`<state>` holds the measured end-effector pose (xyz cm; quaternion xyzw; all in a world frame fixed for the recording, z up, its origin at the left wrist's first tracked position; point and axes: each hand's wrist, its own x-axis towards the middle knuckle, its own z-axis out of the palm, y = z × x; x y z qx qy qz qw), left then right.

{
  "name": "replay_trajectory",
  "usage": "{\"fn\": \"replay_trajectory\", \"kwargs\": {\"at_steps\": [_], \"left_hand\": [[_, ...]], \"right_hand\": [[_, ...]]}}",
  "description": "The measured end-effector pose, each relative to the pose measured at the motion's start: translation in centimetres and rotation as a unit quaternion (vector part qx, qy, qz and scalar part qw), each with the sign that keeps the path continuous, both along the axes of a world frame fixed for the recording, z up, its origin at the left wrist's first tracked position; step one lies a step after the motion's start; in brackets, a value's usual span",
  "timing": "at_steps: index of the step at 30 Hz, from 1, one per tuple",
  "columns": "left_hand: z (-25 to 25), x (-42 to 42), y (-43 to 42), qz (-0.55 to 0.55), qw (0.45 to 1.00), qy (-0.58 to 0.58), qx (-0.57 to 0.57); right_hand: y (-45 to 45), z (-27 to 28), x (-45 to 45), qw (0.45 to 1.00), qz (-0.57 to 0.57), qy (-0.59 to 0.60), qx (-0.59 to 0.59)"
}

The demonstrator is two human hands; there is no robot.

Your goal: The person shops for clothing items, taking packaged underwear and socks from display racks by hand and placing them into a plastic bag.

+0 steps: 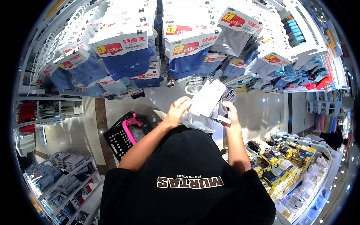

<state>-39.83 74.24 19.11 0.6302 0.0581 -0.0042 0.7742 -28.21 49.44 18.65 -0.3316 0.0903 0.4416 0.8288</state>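
In front of my chest I hold a pack made of a white card (210, 96) and a folded grey garment (227, 98), perhaps underwear. A white hanger loop (190, 90) sticks out at the card's upper left. My left hand (177, 111) pinches the card's left edge, fingers closed. Around the garment's right side, the fingers of my right hand (231, 113) are closed, beside a small white tab (224, 119). Below the pack is a whitish translucent thing (197, 122), partly hidden by my shirt; I cannot tell what it is.
Ahead, racks hold hanging garment packs (125, 56) with red and yellow price cards. A black basket (119, 140) with a pink handle stands on the floor at left. Lower right is a bin of yellow packs (279, 176); lower left, a shelf (93, 168) of folded clothes.
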Motion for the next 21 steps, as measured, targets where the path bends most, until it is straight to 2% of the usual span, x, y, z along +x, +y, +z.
{"fn": "replay_trajectory", "kwargs": {"at_steps": [1,3,7,10,11,12,13,15,16,17,19,20,21], "left_hand": [[0.4,-0.2,-0.3,-0.010,1.000,0.021,0.012],[3.6,-0.2,-1.7,-0.029,0.997,0.063,0.036],[2.6,0.0,-2.5,-0.012,0.997,0.047,0.063],[3.1,0.0,-2.1,-0.011,0.995,0.047,0.087],[2.8,-0.1,-2.2,0.005,0.997,0.055,0.057],[2.2,-0.1,-2.2,0.021,0.997,0.063,0.026],[1.8,-0.1,-2.3,0.038,0.997,0.070,-0.003],[1.6,-0.1,-2.3,0.055,0.993,0.087,0.049],[1.5,-0.1,-2.4,0.065,0.990,0.096,0.076],[1.5,-0.1,-2.8,0.087,0.989,0.101,0.065],[1.4,0.0,-4.1,0.124,0.985,0.111,0.047],[0.8,0.2,-4.6,0.125,0.986,0.108,0.009],[1.3,0.4,-4.8,0.122,0.987,0.099,0.021]], "right_hand": [[-0.1,-0.5,-0.1,0.999,-0.009,-0.036,-0.039],[2.1,2.8,-1.1,0.987,-0.025,-0.108,-0.116],[3.7,5.4,-1.9,0.954,-0.011,-0.248,-0.169],[2.7,4.7,-1.5,0.949,0.033,-0.241,-0.200],[2.6,4.7,-1.5,0.947,0.043,-0.238,-0.212],[2.9,5.0,-1.6,0.949,0.004,-0.244,-0.201],[2.5,4.3,-1.5,0.918,-0.056,-0.288,-0.268],[2.6,3.5,-1.1,0.827,-0.170,-0.367,-0.390],[2.0,3.6,-1.2,0.730,-0.185,-0.450,-0.481],[2.3,5.1,-2.0,0.671,-0.180,-0.539,-0.476],[3.0,6.5,-3.6,0.665,-0.030,-0.625,-0.408],[4.3,8.3,-4.6,0.572,0.061,-0.699,-0.425],[5.1,7.9,-5.6,0.566,0.094,-0.693,-0.436]]}}
